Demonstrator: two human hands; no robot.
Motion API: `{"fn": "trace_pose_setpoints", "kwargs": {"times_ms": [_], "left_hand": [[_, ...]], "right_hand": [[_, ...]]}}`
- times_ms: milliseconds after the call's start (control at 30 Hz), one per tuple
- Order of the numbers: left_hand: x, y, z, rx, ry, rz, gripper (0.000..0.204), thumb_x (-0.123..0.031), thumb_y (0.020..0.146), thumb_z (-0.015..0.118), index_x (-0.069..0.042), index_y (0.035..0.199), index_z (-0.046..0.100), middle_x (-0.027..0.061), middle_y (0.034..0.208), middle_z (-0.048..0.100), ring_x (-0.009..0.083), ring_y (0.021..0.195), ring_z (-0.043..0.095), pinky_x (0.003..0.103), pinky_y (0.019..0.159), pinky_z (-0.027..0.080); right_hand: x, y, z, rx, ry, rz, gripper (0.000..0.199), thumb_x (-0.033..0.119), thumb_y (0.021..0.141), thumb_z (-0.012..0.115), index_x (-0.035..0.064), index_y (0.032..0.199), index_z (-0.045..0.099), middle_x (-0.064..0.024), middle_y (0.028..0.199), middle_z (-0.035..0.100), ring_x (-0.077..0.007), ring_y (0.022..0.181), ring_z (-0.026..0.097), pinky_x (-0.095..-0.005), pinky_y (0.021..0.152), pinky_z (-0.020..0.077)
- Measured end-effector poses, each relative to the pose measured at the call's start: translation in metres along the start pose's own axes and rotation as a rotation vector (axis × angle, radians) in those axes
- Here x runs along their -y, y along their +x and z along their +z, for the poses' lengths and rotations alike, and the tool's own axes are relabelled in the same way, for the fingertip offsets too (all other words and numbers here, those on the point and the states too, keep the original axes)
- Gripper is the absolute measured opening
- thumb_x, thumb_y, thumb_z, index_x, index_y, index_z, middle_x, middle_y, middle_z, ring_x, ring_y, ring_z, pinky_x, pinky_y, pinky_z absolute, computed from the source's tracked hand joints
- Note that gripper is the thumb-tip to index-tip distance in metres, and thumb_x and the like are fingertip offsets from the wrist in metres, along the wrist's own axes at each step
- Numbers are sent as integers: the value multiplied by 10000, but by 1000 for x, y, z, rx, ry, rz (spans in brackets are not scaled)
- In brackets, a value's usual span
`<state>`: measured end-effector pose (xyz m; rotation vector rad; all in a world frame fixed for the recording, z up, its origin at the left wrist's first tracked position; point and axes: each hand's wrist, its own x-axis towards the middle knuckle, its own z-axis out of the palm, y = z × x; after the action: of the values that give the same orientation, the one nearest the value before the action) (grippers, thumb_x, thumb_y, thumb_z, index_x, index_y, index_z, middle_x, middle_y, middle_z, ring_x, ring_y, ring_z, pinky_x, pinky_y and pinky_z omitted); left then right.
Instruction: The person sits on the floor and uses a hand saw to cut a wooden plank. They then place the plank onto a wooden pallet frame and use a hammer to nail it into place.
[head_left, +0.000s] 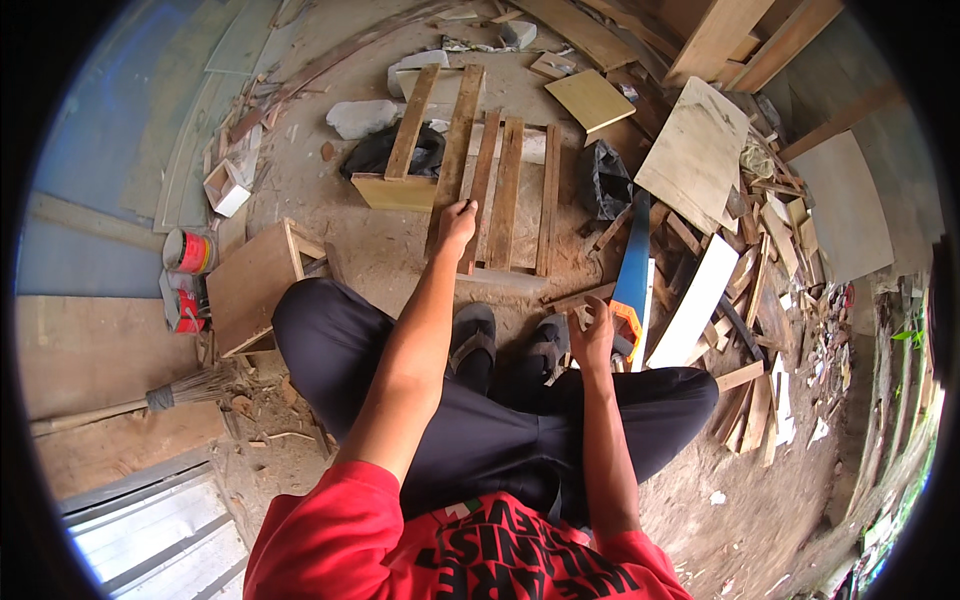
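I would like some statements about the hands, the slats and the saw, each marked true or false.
1. The left hand rests on a wooden slat of the slatted frame. True.
2. The right hand is by the orange handle of the blue hand saw. True.
3. The saw lies on the person's left. False: it lies on the right.
4. The red tin stands on the frame. False: it stands on the ground at the left.

I'm squatting on dusty dirt ground (380,250); slatted wooden frame (495,190), blue handsaw (632,270), offcuts (770,230), paint tins (187,252) lie on it.
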<state>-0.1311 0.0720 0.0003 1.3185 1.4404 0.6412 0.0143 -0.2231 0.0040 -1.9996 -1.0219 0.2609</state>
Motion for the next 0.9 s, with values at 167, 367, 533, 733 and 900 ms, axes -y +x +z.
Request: {"fn": "trace_pose_setpoints", "kwargs": {"times_ms": [167, 367, 533, 733, 900], "left_hand": [[10, 16, 4, -23, -37, 33, 345, -288, 997, 577, 34, 1096, 652, 148, 935, 687, 260, 860, 623, 397, 787, 468], [10, 14, 16, -20, 100, 4, 319, -276, 986, 562, 35, 986, 634, 181, 897, 672, 306, 843, 653, 435, 751, 474], [14, 7, 12, -38, 291, 180, 363, -310, 972, 581, 39, 1066, 618, 228, 934, 681, 362, 910, 672, 449, 779, 510], [12, -12, 18, -56, 482, 262, 366, -286, 940, 629, 54, 1064, 579, 288, 987, 665, 433, 959, 654, 519, 781, 530], [26, -7, 23, -155, 503, 356, 319, -235, 958, 592, 60, 1073, 553, 296, 961, 644, 466, 916, 637, 528, 787, 522]], "right_hand": [[1, -5, 10, 67, 23, 2, 406, 114, 833, 734, -19, 1176, 561, -232, 1116, 632, -409, 1065, 601, -462, 920, 492], [-6, -4, 12, 50, 23, -42, 388, 125, 840, 735, -7, 1165, 569, -214, 1104, 646, -368, 1024, 635, -441, 882, 517], [-10, -7, 15, 61, 20, -42, 377, 150, 847, 752, 17, 1151, 574, -173, 1090, 655, -315, 964, 673, -409, 830, 539], [-11, -7, 14, 57, 42, -37, 383, 172, 850, 757, 4, 1145, 581, -180, 1079, 661, -305, 937, 684, -391, 816, 551], [-9, -13, 14, 83, 43, -56, 383, 196, 865, 749, -7, 1145, 585, -190, 1073, 661, -301, 900, 691, -383, 787, 560]]}}
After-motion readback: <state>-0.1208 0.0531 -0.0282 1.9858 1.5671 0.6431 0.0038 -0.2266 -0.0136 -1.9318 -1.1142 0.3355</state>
